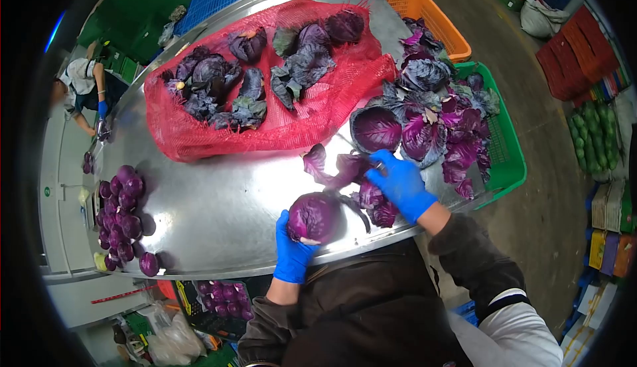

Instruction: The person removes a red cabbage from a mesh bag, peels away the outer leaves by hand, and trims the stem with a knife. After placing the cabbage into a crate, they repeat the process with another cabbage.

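A round, glossy red cabbage (314, 218) rests in my left hand (292, 250), which wears a blue glove and cups it from the left and below, over the table's near edge. To its right, my right hand (400, 184), also gloved in blue, has its fingers closed at a dark purple cabbage leaf (350, 169). A small dark bit shows between those fingers; I cannot tell what it is. Peeled leaves (379, 206) lie under and beside the right hand. Past it spreads a heap of loose outer leaves (424, 128).
A red mesh sack (219, 138) with unpeeled cabbages covers the far side of the metal table (225, 201). Peeled cabbages (121, 211) are piled at left. A green crate (511, 161) and an orange crate (431, 10) stand along the right edge. Another person (89, 85) works at far left.
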Demonstrator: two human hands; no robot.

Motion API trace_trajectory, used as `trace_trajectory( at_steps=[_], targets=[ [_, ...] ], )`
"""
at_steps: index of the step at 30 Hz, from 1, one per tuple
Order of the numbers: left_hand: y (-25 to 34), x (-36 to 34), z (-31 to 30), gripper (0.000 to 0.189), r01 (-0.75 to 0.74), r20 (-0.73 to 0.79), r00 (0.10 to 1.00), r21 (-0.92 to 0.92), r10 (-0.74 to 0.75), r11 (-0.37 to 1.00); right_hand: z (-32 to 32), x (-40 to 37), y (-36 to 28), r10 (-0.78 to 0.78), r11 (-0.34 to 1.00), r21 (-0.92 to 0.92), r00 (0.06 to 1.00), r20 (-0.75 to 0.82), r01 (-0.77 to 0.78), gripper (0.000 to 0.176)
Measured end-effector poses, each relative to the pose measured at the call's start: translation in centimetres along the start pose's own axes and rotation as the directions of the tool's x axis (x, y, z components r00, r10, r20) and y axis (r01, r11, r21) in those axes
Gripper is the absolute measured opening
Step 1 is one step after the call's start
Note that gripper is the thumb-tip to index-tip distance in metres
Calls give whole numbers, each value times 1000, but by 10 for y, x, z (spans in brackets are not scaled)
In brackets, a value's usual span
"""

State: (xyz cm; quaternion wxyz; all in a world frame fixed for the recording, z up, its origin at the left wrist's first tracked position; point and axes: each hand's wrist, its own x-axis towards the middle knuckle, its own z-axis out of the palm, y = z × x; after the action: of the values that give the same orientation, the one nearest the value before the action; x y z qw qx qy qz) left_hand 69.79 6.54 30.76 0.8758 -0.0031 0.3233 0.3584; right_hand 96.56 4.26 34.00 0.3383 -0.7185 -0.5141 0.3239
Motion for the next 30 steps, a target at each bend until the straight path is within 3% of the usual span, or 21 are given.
trace_trajectory(
  at_steps=[1, 2, 3, 4, 5, 6, 7, 8, 9, 10, 11, 12, 13, 15, 16, 19, 20, 23, 27, 28, 30],
  targets=[
    [-7, -6, 6, 61, 0, -4, 1000, 0, 0, 1000, 11, -9, -6, -140, 951, 267, 986, -87, 158, 54],
    [-14, -10, 11, 62, 71, 47, 996, -39, -69, 997, 12, -20, -21, -82, 997, 18, 980, 181, 80, 68],
    [-18, -12, 12, 64, 143, 105, 985, -75, -135, 987, 24, -27, -25, -76, 993, 106, 960, 271, 48, 74],
    [-14, -12, -7, 69, 339, 180, 924, 27, -338, 940, 44, -28, -10, -190, 980, 81, 968, 163, 179, 77],
    [-10, -9, -9, 69, 340, 179, 923, 27, -339, 940, 49, -25, -16, -304, 952, 44, 951, 58, 302, 80],
    [-7, -6, -11, 70, 183, -35, 982, 424, -186, 887, 44, -21, -17, -304, 952, 44, 951, 58, 302, 80],
    [-4, -2, -11, 72, 88, -160, 986, 763, 56, 641, 34, -14, -18, -129, 989, 102, 963, 237, 108, 80],
    [-23, -15, 25, 82, -294, 121, 820, 928, 559, 230, 24, -7, -26, 38, 988, 122, 910, 412, -96, 79],
    [-18, -10, 37, 82, -298, 127, 820, 927, 557, 227, 28, -4, -21, 36, 988, 122, 913, 406, -94, 79],
    [-13, -2, 49, 90, -337, 390, 787, 921, 478, -197, 36, 1, -10, -133, 986, 133, 945, 298, 97, 78],
    [-9, 6, 56, 99, -353, 593, 749, 735, 296, -579, 35, 4, -16, -304, 951, 122, 934, 189, 285, 78],
    [-7, 16, 57, 110, -337, 555, 773, 769, 306, -544, 23, 3, -24, -195, 968, -117, 959, 203, 222, 77],
    [-6, 21, 63, 110, -344, 564, 768, 763, 304, -547, 20, 3, -27, -199, 967, -121, 960, 196, 225, 77],
    [-10, 22, 76, 102, -337, 432, 822, 894, 372, -294, 25, -11, -27, -183, 963, -196, 983, 25, 185, 76],
    [-13, 29, 71, 100, -344, 439, 817, 892, 375, -294, 27, -18, -27, -168, 872, -442, 977, 133, 211, 75],
    [-18, 23, 81, 110, -194, 376, 817, 894, 438, -405, 26, -30, -31, -170, 844, -472, 961, 217, 256, 69],
    [-19, 26, 76, 109, -198, 452, 768, 841, 454, -503, 27, -31, -32, -203, 818, -496, 953, 223, 290, 65],
    [-22, 29, 73, 97, -196, 487, 763, 800, 424, -566, 32, -21, -33, -152, 798, -542, 958, 242, 263, 63],
    [-21, 24, 85, 101, -72, 276, 859, 899, 431, -432, 24, 14, -23, -104, 895, -394, 957, 271, 209, 57],
    [-28, 22, 76, 112, -137, 437, 788, 811, 434, -568, 13, 34, -12, -59, 920, -365, 972, 225, 141, 52],
    [-32, 14, 62, 112, -222, 531, 748, 765, 397, -605, 11, 46, -6, -15, 943, -327, 986, 168, 70, 49]
  ],
)
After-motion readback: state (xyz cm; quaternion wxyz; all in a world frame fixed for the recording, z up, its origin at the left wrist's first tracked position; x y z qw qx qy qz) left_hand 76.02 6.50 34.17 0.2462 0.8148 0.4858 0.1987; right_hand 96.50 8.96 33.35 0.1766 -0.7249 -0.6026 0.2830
